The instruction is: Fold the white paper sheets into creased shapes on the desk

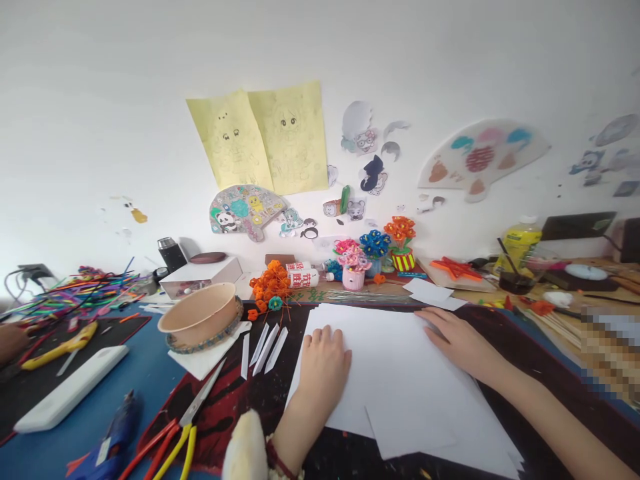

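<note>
Several white paper sheets [395, 373] lie overlapping on the dark mat in front of me. My left hand [325, 360] rests palm down on their left part, its fingertips bent toward the paper. On the upper right edge of the sheets lies my right hand [455, 337], fingers stretched out; a grey patch between thumb and fingers is too unclear to name. Folded white paper strips [269, 350] lie left of my left hand. Beyond them is a bunch of orange craft flowers [273, 287] on thin stems. Neither hand visibly grips anything.
Red- and yellow-handled pliers and scissors [187, 427], a blue glue gun [113, 437] and a white case [73, 387] lie at left. A round tan bowl [200, 310] stands behind. Potted craft flowers [354, 267] and a cup of dark drink [517, 280] line the back. Another person's hand [13, 343] shows far left.
</note>
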`<control>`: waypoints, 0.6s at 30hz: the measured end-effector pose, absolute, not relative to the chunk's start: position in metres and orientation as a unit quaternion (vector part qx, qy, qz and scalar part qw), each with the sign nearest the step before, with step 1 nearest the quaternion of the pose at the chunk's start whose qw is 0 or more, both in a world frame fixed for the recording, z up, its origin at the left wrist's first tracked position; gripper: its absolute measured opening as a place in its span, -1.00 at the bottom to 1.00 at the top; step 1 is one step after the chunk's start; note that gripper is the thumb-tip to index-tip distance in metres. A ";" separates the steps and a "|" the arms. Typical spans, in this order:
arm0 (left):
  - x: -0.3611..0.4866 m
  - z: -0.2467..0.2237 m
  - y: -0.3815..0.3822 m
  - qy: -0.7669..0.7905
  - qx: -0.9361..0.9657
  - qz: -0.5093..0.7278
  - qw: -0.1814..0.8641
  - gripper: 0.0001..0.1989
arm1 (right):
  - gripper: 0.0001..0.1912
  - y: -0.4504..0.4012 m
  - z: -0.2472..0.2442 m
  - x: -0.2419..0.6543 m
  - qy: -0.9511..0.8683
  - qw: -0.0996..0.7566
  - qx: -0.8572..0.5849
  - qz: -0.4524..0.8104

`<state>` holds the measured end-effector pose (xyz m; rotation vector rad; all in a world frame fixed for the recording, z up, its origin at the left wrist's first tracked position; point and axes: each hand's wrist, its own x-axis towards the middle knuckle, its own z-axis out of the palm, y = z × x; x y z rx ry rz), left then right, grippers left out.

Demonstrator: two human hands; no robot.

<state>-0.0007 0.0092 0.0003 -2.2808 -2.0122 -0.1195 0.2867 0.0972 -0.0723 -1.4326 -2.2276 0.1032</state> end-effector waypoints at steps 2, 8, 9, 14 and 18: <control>-0.005 0.000 0.009 -0.683 -0.728 -0.040 0.048 -0.77 | -0.55 0.094 -0.070 0.287 -0.808 0.237 -0.538 0.043; -0.011 0.004 0.010 -0.696 -0.715 -0.055 0.035 -0.74 | -0.55 0.088 -0.060 0.286 -0.805 0.231 -0.544 0.050; -0.009 0.005 0.010 -0.682 -0.729 -0.059 0.026 -0.75 | -0.56 0.087 -0.057 0.285 -0.808 0.235 -0.537 0.053; 0.015 0.010 -0.002 -0.526 -0.842 -0.081 -0.088 -0.74 | -0.59 0.089 -0.045 0.283 -0.770 0.336 -0.521 0.150; 0.031 0.010 -0.014 -0.484 -0.854 -0.069 -0.178 -0.49 | -0.58 0.094 -0.043 0.285 -0.695 0.409 -0.546 0.227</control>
